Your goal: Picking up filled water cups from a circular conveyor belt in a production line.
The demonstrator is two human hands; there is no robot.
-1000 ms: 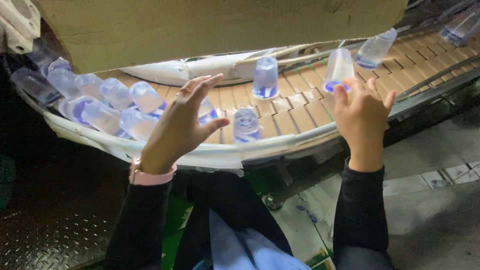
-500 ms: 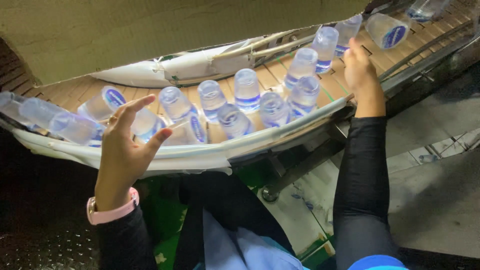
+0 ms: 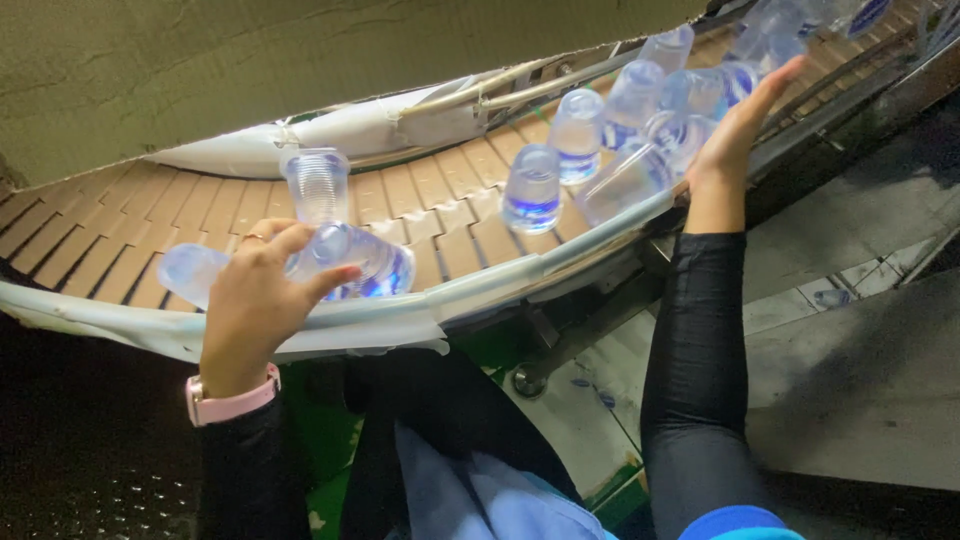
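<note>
Clear plastic water bottles with blue labels ride on a curved tan slat conveyor [image 3: 90, 240]. My left hand [image 3: 255, 300] lies over a toppled bottle [image 3: 350, 262] at the near rail, fingers curled on it; another lies on its side just left [image 3: 185, 272]. An upright bottle [image 3: 317, 185] stands right behind. My right hand [image 3: 740, 125] is flat and open against a cluster of bottles [image 3: 660, 110] at the upper right, several of them tilted. One bottle [image 3: 532, 190] stands alone mid-belt.
A pale curved guide rail [image 3: 480, 285] borders the belt's near edge. A white inner guide [image 3: 350, 130] and a large dull overhead panel [image 3: 300, 60] sit behind. Grey floor [image 3: 870, 300] lies at right, dark tread plate at lower left.
The bottles have travelled on along the belt. My left hand has come down onto a fallen bottle at the rail, and my right hand has reached farther up right against the cluster.
</note>
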